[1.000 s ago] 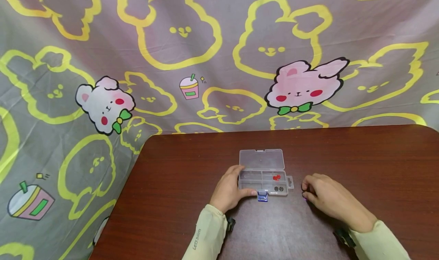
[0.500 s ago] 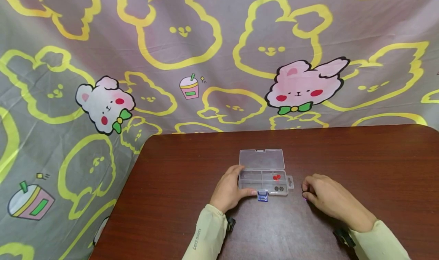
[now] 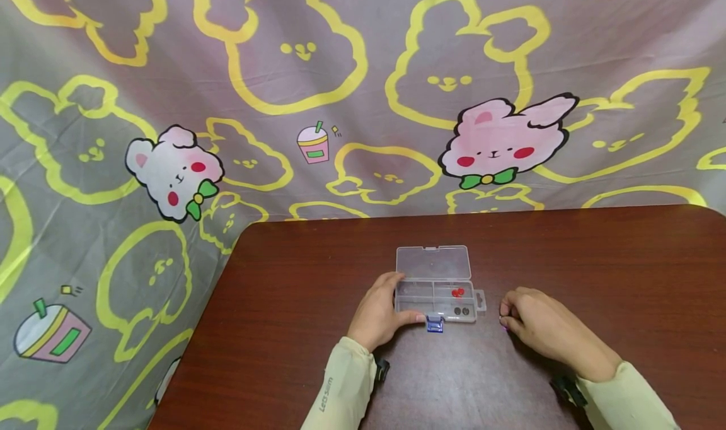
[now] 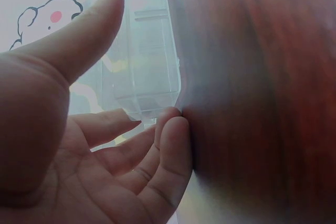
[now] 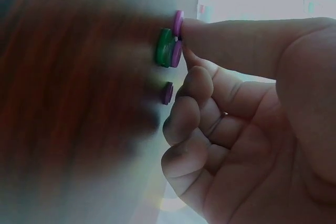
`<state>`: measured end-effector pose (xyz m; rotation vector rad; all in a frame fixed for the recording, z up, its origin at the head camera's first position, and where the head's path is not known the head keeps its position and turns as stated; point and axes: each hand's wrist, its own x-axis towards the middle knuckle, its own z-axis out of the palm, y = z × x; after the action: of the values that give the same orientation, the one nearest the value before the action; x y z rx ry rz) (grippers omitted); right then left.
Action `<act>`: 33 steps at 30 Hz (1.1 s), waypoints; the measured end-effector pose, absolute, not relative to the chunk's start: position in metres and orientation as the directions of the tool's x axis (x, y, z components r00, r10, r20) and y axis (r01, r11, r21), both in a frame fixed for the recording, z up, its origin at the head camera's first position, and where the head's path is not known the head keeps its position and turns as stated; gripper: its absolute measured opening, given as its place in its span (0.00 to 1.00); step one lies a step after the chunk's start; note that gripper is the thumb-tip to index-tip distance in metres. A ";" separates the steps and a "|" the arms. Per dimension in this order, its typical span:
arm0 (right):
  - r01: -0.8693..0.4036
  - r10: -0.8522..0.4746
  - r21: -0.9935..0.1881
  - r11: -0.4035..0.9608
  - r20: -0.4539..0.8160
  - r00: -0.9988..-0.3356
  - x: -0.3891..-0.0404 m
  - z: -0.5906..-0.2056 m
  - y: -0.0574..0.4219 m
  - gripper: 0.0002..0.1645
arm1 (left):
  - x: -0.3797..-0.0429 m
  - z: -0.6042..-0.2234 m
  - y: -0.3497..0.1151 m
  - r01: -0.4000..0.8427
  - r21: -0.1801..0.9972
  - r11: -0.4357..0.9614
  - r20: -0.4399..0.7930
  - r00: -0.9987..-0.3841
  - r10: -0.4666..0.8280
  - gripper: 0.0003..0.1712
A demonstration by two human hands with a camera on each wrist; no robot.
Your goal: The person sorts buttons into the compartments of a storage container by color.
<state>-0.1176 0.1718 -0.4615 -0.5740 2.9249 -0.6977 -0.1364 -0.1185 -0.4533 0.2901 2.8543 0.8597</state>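
A clear plastic compartment box (image 3: 414, 304) lies on the table with its lid (image 3: 433, 263) folded back. My left hand (image 3: 376, 313) holds its left end, thumb along the front edge and fingers at the far side. Red buttons (image 3: 457, 293) are in the back right compartment and dark buttons (image 3: 461, 311) in the front right one. To the right of the box, my right hand (image 3: 541, 326) is low at the table. Its thumb and forefinger pinch a purple button (image 5: 178, 22); the forefinger's tip is hidden. Close beside are a green button (image 5: 164, 48) and another purple button (image 5: 168, 93).
The box has a blue latch (image 3: 435, 324) at its front and a hanging tab (image 3: 480, 301) on its right end. Behind the brown table (image 3: 295, 272) hangs a patterned cloth (image 3: 374, 89). Dark camera mounts (image 3: 569, 391) sit on both wrists.
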 end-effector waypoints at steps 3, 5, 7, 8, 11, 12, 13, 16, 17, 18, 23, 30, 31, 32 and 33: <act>-0.338 -0.374 -0.448 0.827 0.010 -0.928 -0.117 -0.461 0.172 0.12 | -0.136 -0.453 -0.118 0.141 0.557 0.819 -0.085 -0.971 0.225 0.51; -0.338 -0.374 -0.447 0.828 0.009 -0.928 -0.117 -0.461 0.172 0.12 | -0.136 -0.453 -0.118 0.142 0.555 0.819 -0.085 -0.970 0.226 0.51; -0.335 -0.371 -0.447 0.829 0.007 -0.928 -0.117 -0.461 0.172 0.13 | -0.136 -0.453 -0.118 0.145 0.555 0.819 -0.083 -0.970 0.228 0.51; -0.335 -0.372 -0.448 0.829 0.006 -0.928 -0.117 -0.461 0.172 0.13 | -0.137 -0.453 -0.118 0.146 0.554 0.820 -0.082 -0.970 0.228 0.51; -0.331 -0.371 -0.450 0.829 0.001 -0.929 -0.117 -0.460 0.172 0.14 | -0.137 -0.453 -0.118 0.146 0.556 0.818 -0.082 -0.970 0.229 0.51; -0.330 -0.370 -0.450 0.830 -0.002 -0.929 -0.117 -0.460 0.172 0.14 | -0.137 -0.453 -0.118 0.146 0.557 0.818 -0.082 -0.970 0.229 0.51; -0.327 -0.368 -0.450 0.831 -0.005 -0.930 -0.117 -0.459 0.172 0.14 | -0.137 -0.453 -0.118 0.145 0.558 0.817 -0.083 -0.970 0.228 0.51; -0.317 -0.363 -0.453 0.833 -0.016 -0.932 -0.117 -0.458 0.171 0.14 | -0.137 -0.453 -0.118 0.141 0.561 0.816 -0.085 -0.970 0.227 0.51; -0.316 -0.363 -0.454 0.833 -0.017 -0.932 -0.117 -0.458 0.171 0.14 | -0.137 -0.453 -0.118 0.141 0.561 0.816 -0.086 -0.970 0.227 0.51; -0.318 -0.363 -0.453 0.833 -0.014 -0.932 -0.117 -0.457 0.171 0.14 | -0.137 -0.454 -0.118 0.142 0.561 0.816 -0.086 -0.970 0.227 0.51; -0.335 -0.375 -0.468 0.818 0.009 -0.927 -0.116 -0.455 0.170 0.14 | -0.137 -0.454 -0.118 0.145 0.563 0.814 -0.083 -0.970 0.230 0.51; -0.372 -0.388 -0.473 0.799 0.067 -0.919 -0.116 -0.450 0.167 0.15 | -0.136 -0.453 -0.119 0.149 0.563 0.813 -0.079 -0.969 0.232 0.51; -0.377 -0.388 -0.472 0.797 0.078 -0.918 -0.117 -0.450 0.166 0.16 | -0.136 -0.453 -0.119 0.150 0.563 0.813 -0.078 -0.969 0.233 0.51; -0.380 -0.388 -0.472 0.796 0.085 -0.918 -0.117 -0.449 0.165 0.16 | -0.136 -0.453 -0.119 0.151 0.563 0.813 -0.078 -0.969 0.234 0.51; -0.383 -0.388 -0.470 0.795 0.091 -0.917 -0.117 -0.448 0.165 0.16 | -0.136 -0.453 -0.119 0.151 0.563 0.813 -0.078 -0.969 0.234 0.51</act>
<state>-0.1166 0.1646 -0.4484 -0.6375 2.9668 -0.7734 -0.1357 -0.1187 -0.4527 0.3046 2.8533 0.8684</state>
